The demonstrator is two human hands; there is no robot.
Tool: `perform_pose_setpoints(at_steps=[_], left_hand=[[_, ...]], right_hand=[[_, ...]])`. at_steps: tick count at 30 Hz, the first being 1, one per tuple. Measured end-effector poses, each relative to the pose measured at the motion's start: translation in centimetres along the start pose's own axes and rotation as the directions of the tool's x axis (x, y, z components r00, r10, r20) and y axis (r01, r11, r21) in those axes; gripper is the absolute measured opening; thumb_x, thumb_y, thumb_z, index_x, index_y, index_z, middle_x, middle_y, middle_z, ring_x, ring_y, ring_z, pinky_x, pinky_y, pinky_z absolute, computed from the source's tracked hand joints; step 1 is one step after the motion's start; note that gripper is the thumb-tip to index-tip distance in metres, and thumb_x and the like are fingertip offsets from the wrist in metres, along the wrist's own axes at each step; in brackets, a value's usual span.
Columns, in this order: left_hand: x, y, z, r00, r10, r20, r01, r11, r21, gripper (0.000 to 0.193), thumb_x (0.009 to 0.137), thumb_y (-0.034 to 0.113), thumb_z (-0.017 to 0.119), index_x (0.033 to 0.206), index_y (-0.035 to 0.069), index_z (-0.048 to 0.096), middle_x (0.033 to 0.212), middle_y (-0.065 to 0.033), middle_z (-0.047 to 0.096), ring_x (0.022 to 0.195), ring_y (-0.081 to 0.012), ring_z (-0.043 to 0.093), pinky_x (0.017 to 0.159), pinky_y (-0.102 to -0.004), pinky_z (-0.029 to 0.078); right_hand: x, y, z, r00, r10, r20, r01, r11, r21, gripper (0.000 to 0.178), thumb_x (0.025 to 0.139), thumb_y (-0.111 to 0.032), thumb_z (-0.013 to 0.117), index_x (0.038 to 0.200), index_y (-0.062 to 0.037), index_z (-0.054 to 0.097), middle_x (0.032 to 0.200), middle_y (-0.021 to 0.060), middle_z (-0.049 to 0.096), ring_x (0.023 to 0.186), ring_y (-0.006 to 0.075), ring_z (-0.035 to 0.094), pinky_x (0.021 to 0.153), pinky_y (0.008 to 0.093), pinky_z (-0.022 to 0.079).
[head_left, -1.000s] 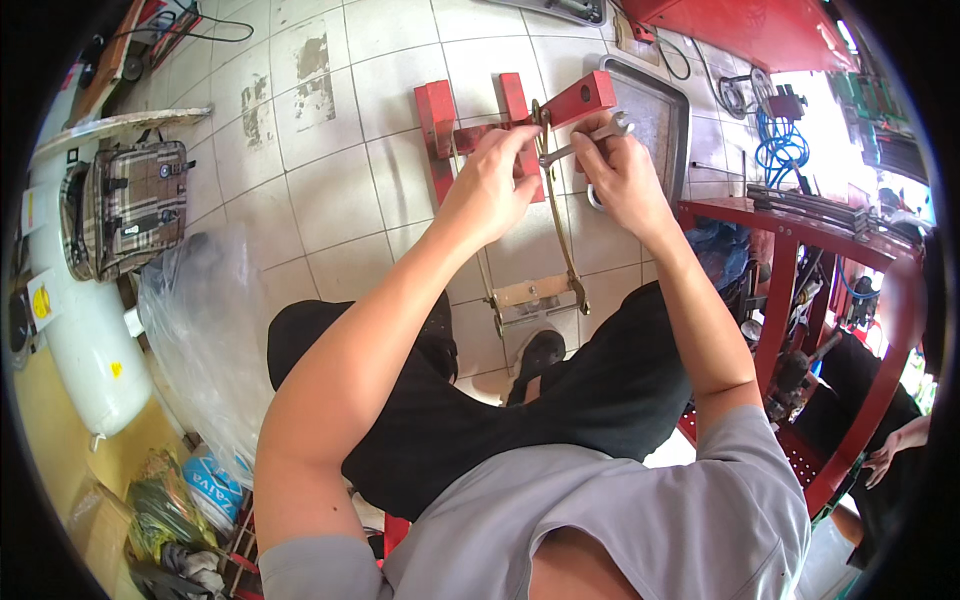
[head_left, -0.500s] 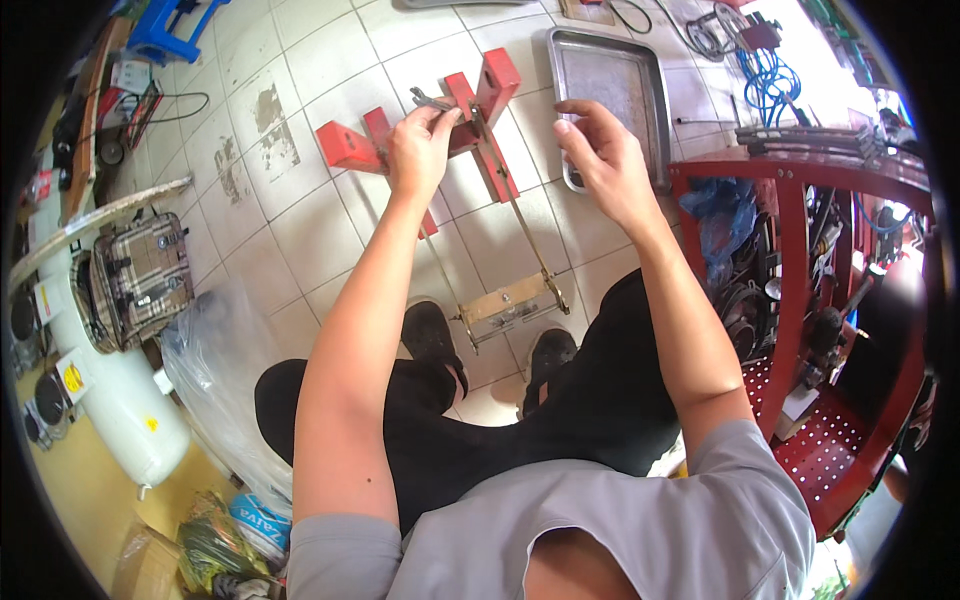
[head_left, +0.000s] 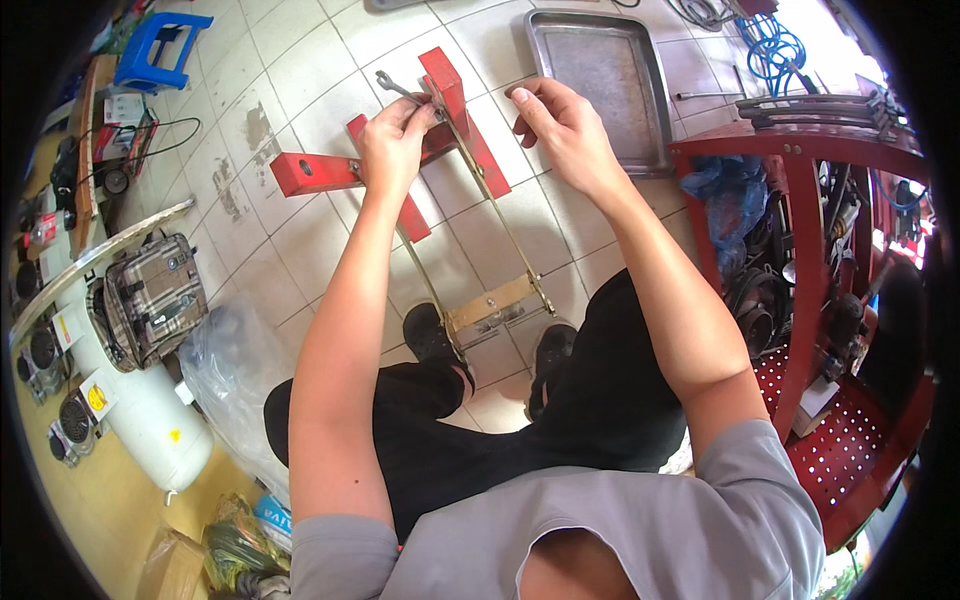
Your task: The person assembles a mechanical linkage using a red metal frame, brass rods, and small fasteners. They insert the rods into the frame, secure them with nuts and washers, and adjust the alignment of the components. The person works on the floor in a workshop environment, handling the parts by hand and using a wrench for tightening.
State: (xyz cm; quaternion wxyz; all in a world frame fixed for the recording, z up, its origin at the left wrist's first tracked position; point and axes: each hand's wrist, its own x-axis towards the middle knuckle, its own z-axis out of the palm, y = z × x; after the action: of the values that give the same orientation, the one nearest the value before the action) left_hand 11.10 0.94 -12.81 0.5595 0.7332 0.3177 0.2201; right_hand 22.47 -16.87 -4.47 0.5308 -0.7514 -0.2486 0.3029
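Note:
My left hand [head_left: 392,150] is closed on a metal wrench [head_left: 396,87], whose forked open end sticks out past my fingers to the upper left. The hand is beside the upper part of a red metal stand [head_left: 312,174] on the floor. Joined to that stand are long thin rods that run toward me to a brass-coloured crossbar frame [head_left: 492,304] between my shoes. To the right of the stand my right hand [head_left: 568,135] hovers with its fingers loosely bent and apart. Nothing shows in it. The wrench's lower end is hidden by my fingers.
A grey metal tray [head_left: 600,90] lies on the tiled floor beyond my right hand. At the right stands a red tool cart [head_left: 735,150] with tools. A white tank [head_left: 150,430], a clear plastic bag [head_left: 235,360] and a blue stool [head_left: 165,50] are on the left.
The view has shifted. My left hand still holds the wrench, whose shank now shows longer. My right hand is nearer the stand, its fingers more curled.

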Motion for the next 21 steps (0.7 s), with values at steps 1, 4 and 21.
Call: perform_pose_setpoints(at_steps=[1, 4, 21], left_hand=[[0.0, 0.3, 0.0, 1.0, 0.012, 0.013, -0.012, 0.999, 0.034, 0.019, 0.084, 0.018, 0.064, 0.094, 0.003, 0.069, 0.079, -0.008, 0.071, 0.072, -0.0131, 0.067, 0.066, -0.0254, 0.049], [0.0, 0.5, -0.1, 0.999, 0.008, 0.033, -0.01, 0.998, 0.068, 0.019, 0.085, 0.017, 0.064, 0.096, 0.002, 0.069, 0.08, -0.0081, 0.071, 0.072, -0.0129, 0.067, 0.066, -0.0256, 0.05], [5.9, -2.2, -0.3, 0.504, -0.761, 0.408, 0.863, 0.467, -0.196, 0.015, 0.095, 0.018, 0.051, 0.092, 0.007, 0.062, 0.081, 0.0016, 0.066, 0.07, -0.0071, 0.063, 0.053, -0.0176, 0.051]], right_hand=[[0.1, 0.2, 0.1, 1.0, 0.006, 0.005, -0.006, 1.0, 0.007, 0.036, 0.093, -0.033, 0.052, 0.101, 0.0018, 0.059, 0.073, 0.0073, 0.061, 0.064, 0.012, 0.057, 0.063, 0.0288, 0.047], [0.8, 0.9, 0.7, 1.0, 0.015, 0.01, -0.016, 1.0, 0.023, 0.034, 0.093, -0.03, 0.051, 0.103, 0.0017, 0.058, 0.075, 0.0081, 0.062, 0.066, 0.0134, 0.059, 0.065, 0.0296, 0.048], [2.0, 0.1, -0.2, 0.993, -0.081, -0.087, 0.085, 0.996, 0.036, 0.035, 0.087, -0.013, 0.048, 0.118, 0.0006, 0.054, 0.094, 0.0154, 0.067, 0.087, 0.0195, 0.065, 0.081, 0.0315, 0.049]])
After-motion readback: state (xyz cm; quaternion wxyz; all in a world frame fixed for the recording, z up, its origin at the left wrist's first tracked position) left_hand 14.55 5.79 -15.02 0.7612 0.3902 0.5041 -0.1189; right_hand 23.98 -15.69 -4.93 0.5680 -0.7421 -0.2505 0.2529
